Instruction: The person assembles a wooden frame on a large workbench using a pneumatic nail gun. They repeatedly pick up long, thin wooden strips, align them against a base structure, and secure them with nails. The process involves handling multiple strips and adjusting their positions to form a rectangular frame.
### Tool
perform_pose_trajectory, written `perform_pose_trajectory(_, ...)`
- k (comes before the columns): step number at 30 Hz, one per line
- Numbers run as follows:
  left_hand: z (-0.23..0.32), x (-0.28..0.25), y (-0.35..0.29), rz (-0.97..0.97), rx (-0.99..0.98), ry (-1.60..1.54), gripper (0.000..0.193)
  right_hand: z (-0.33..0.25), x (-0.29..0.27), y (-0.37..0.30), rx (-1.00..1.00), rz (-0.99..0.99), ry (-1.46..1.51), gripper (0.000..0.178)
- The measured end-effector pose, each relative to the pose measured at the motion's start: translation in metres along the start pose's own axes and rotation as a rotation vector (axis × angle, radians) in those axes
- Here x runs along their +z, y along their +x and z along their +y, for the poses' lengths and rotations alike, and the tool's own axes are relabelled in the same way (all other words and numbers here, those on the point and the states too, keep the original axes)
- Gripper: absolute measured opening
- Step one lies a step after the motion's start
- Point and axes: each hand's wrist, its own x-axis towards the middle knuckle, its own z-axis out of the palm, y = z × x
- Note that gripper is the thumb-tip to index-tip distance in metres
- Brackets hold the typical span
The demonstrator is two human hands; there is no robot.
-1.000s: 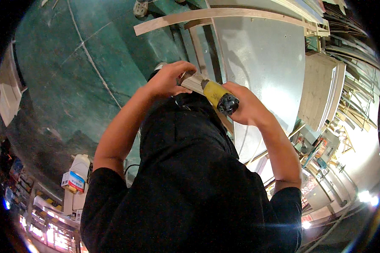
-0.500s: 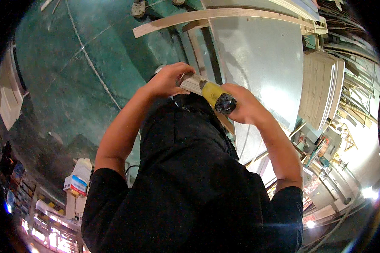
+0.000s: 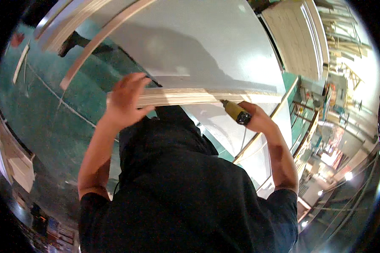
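Note:
A long bundle of pale wooden strips, or one layered board, lies crosswise in front of me on a light grey tabletop. My left hand is around its left end, fingers above the wood and thumb below it, spread wider than the wood. My right hand is closed on a yellow and black power drill. The drill's narrow tip points up and left at the near edge of the strips; whether it touches them I cannot tell. The drill's grip is hidden behind my fingers.
The grey tabletop spreads ahead. A thin wooden strip overhangs its left side, near stacked planks. Wooden panels stand at the far right. Another strip slants beside my right hand. Green floor is at the left.
My view has turned, and the wood now lies lengthwise across in front of me. My left hand has moved left with its fingers spreading; the drill has moved right, away from that hand.

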Motion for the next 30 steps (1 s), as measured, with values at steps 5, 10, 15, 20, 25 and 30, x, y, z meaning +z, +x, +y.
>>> perform_pose_trajectory(5,0.110,0.117,0.090,-0.162,0.247,0.061,0.075,0.052,-0.018,-0.010,0.068,-0.012,-0.034,0.038)
perform_pose_trajectory(10,0.133,0.171,0.129,-0.322,0.176,0.335,0.063,0.064,-0.028,-0.002,-0.103,0.047,-0.043,0.034)
perform_pose_trajectory(15,0.139,0.171,0.133,-0.389,0.161,0.321,0.053,0.070,-0.037,0.007,-0.124,0.039,-0.035,0.035)
perform_pose_trajectory(20,0.141,0.169,0.135,-0.422,0.119,0.302,0.051,0.073,-0.045,0.014,-0.170,0.006,-0.089,0.039)
perform_pose_trajectory(25,0.144,0.168,0.137,-0.449,0.087,0.276,0.049,0.071,-0.051,0.021,-0.160,-0.024,-0.114,0.037)
perform_pose_trajectory(30,0.143,0.168,0.139,-0.496,0.097,0.324,0.061,0.068,-0.057,0.026,-0.184,-0.041,-0.186,0.043)
